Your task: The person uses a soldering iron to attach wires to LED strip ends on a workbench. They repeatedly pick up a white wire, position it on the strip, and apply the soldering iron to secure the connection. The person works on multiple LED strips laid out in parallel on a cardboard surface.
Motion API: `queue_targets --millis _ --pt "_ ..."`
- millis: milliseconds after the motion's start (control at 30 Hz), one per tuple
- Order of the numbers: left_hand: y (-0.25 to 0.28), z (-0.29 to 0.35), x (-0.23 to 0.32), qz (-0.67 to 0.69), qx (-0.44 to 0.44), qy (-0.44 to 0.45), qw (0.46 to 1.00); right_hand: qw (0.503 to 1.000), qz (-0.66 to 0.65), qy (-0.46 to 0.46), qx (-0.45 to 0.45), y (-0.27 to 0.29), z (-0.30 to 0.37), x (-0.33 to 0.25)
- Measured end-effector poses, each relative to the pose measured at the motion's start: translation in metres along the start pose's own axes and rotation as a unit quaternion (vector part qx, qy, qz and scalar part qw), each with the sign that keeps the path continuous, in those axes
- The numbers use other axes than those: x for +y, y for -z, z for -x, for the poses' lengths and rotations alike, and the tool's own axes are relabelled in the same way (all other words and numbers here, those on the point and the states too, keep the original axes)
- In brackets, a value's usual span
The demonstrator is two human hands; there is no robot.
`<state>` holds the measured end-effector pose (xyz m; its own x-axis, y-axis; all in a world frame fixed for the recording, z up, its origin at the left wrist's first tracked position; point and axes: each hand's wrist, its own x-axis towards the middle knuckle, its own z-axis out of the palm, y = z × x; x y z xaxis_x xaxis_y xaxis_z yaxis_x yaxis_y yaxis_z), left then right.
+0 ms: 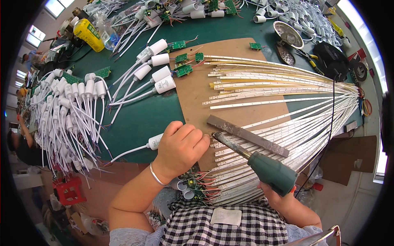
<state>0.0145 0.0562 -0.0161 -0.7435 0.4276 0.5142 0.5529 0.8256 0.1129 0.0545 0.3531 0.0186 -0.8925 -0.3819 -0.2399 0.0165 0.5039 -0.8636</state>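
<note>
My right hand [280, 199] grips the green handle of a soldering iron [272, 172]. Its metal tip reaches the strip ends just beside my left fingers. My left hand [183, 146] is closed, knuckles up, and hides whatever lies between its fingertips. A white cylindrical cap [154, 142] with a white cable sticks out from behind that hand. Narrow white LED strips [254, 144] fan out to the right, their near ends by my left hand. A grey metal bar [248, 136] lies across them.
Brown cardboard [193, 110] lies on the green table [135, 123]. Wired white caps [164, 84] with green circuit boards [183, 70] stand beyond my left hand; more capped cables [67, 110] pile up left. Far right are a metal dish [288, 35], pliers [308, 58] and a black cord [331, 119].
</note>
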Motion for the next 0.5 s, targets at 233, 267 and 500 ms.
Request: queue_targets --millis 233,267,500 --pt "0.0004 -0.0009 0.0004 0.008 -0.004 0.006 1.000 0.999 0.014 0.032 -0.008 0.0041 -0.0012 -0.0023" --pt "0.0011 -0.0012 0.0006 0.008 -0.005 0.006 1.000 0.999 0.012 0.032 -0.007 0.0041 -0.0004 -0.0018" --pt "0.0001 -0.0007 -0.0001 0.007 -0.006 0.003 1.000 1.000 0.001 -0.010 -0.007 0.0028 0.0025 -0.0005"
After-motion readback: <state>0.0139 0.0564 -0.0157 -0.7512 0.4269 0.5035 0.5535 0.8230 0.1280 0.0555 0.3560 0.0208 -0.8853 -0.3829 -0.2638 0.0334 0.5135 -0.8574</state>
